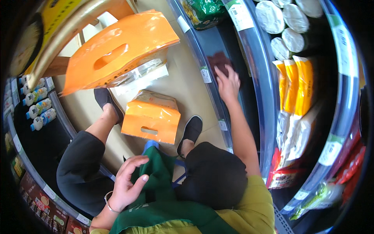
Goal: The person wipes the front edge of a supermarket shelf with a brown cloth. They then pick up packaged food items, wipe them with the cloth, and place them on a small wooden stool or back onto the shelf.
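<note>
My right hand [228, 82] reaches down onto the dark lower shelf [211, 38], fingers spread over a dark maroon cloth [221, 60]. The cloth lies against the shelf surface under my fingertips; how firmly it is held is partly hidden. Over my lap, above the green apron [159, 163], my left hand [130, 180] hangs with fingers apart and nothing in it. A bracelet circles that wrist. Between my shoes on the floor stands an orange-topped plastic package [152, 117] with a cut-out handle.
A larger orange handled package [122, 49] rises at the upper left beside a wooden frame [64, 35]. Green packets [203, 13] sit farther along the lower shelf. Yellow packets [302, 84] and white-wrapped rolls [269, 17] fill the shelf above. Small bottles [38, 108] line the left shelf.
</note>
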### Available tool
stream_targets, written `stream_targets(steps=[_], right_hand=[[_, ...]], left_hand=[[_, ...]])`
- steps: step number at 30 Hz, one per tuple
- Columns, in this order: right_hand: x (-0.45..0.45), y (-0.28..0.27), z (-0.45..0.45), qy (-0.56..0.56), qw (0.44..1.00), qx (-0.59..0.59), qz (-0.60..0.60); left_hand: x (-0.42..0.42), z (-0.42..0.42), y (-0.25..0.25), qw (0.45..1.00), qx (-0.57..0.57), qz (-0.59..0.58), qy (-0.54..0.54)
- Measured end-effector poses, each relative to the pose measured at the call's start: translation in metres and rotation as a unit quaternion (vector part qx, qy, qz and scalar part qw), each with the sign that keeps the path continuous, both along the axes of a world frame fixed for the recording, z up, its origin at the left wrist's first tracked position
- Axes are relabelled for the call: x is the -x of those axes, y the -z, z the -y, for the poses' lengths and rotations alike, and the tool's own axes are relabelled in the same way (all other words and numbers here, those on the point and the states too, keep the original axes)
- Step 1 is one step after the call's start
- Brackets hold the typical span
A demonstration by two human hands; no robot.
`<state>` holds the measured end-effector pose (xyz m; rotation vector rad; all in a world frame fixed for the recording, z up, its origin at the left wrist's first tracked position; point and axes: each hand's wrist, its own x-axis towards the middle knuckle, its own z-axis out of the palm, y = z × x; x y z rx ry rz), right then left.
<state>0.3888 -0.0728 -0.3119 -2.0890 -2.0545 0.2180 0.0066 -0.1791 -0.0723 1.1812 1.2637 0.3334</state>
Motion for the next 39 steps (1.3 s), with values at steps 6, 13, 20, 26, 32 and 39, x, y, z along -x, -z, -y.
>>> stream_targets(steps=[6,13,20,26,32,39], right_hand=[[-0.037,-0.015,0.191,0.096,0.993,0.071,0.027],[-0.064,-0.031,0.275,0.291,0.894,0.125,-0.318],[0.026,-0.199,0.142,0.088,0.24,0.124,-0.959],[0.114,-0.335,0.103,-0.084,0.303,0.057,-0.947],[0.204,-0.335,0.11,-0.145,0.365,0.135,-0.91],[0.231,-0.285,0.122,-0.041,0.235,0.246,-0.939]], left_hand=[[0.002,0.021,-0.017,0.991,-0.118,0.01,0.062],[0.006,0.048,-0.03,0.967,-0.219,-0.022,0.128],[0.009,0.049,-0.001,0.961,-0.16,0.179,-0.135],[0.024,0.04,-0.006,0.948,-0.132,0.252,-0.141],[0.027,0.029,-0.035,0.91,-0.116,0.391,-0.074],[0.021,0.048,-0.048,0.923,-0.136,0.342,-0.109]])
